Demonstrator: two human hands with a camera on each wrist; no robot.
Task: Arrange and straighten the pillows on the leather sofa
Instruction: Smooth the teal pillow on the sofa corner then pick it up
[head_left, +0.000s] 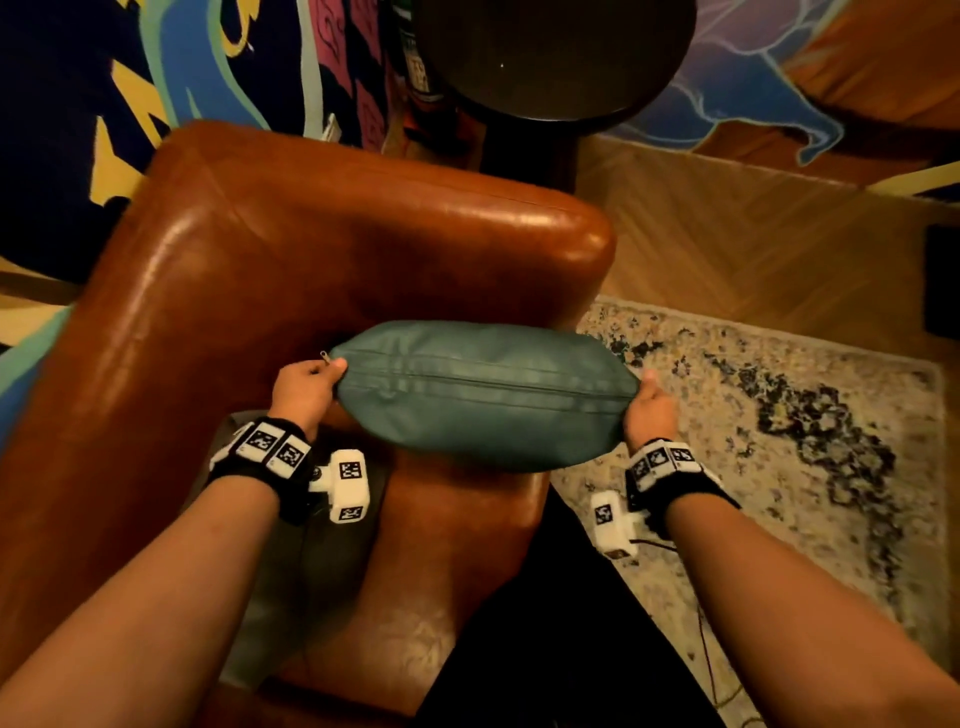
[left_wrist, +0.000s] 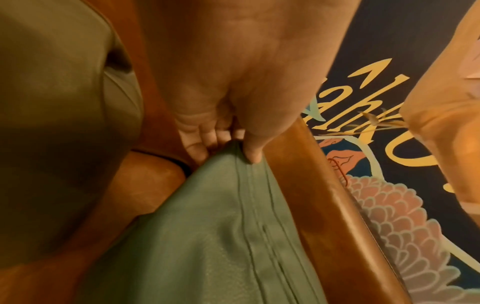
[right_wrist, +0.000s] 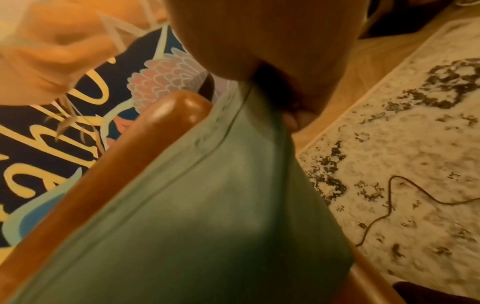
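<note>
Two hands are gripping one teal pillow (head_left: 483, 395) by its opposite ends. At the 9 o'clock end, the left hand (head_left: 304, 387) is pinching the corner, thumb on top beside the small zipper pull (head_left: 324, 356); the left wrist view is showing the thumb (left_wrist: 253, 152) and the curled fingers (left_wrist: 197, 148) closing on that same corner (left_wrist: 233, 156). At the 3 o'clock end, the right hand (head_left: 649, 405) is clasping the other corner; in the right wrist view the palm (right_wrist: 272, 41) is wrapping over the pillow's tip (right_wrist: 249, 107), and its fingers are mostly hidden.

The pillow is being held lengthwise, zipper seam facing up, just above the seat of the brown leather sofa (head_left: 311, 249), with its far edge near the backrest. Its 3 o'clock end is reaching out past the sofa's armrest, over the floor. A second, olive-grey pillow (head_left: 291, 571) is lying on the seat toward 7 o'clock, partly under the left forearm.

Beyond the sofa at 12 o'clock, a dark round side table (head_left: 556, 57) is standing. At 3 o'clock, a pale patterned rug (head_left: 779, 415) is lying on herringbone wood flooring (head_left: 727, 244), with a thin dark cable (right_wrist: 405, 197) trailing across it. A colourful mural (head_left: 130, 78) is filling the wall from 9 to 11 o'clock.
</note>
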